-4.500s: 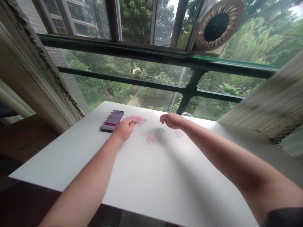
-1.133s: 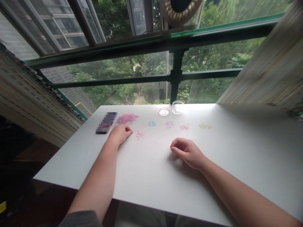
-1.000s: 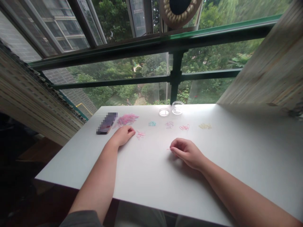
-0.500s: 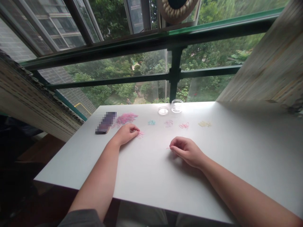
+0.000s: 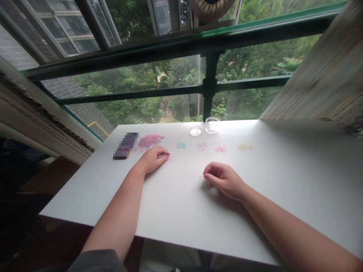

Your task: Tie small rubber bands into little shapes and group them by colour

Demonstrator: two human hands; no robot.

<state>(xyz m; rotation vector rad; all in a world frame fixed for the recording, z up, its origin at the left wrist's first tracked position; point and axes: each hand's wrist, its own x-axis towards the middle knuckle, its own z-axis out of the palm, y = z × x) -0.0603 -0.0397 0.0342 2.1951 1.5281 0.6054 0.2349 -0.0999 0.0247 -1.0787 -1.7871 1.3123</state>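
My left hand rests on the table with thumb and fingertips together at a small pile of pink paper clips. Whether a clip is between those fingertips is too small to tell. To the right, my right hand is closed in a pinch on a pink paper clip, one end of which sticks out to the left. Behind the hands lie small sorted groups: teal clips, purple clips, pink-red clips and yellow clips.
A large mixed heap of mostly pink and purple clips lies beyond my left hand, beside a phone. A clear round lid and a clear round container stand at the back edge of the white table, by the window.
My left fingertips have shifted slightly to the right over the small pink pile. My right hand keeps its pinch in about the same place. The view has tilted slightly.
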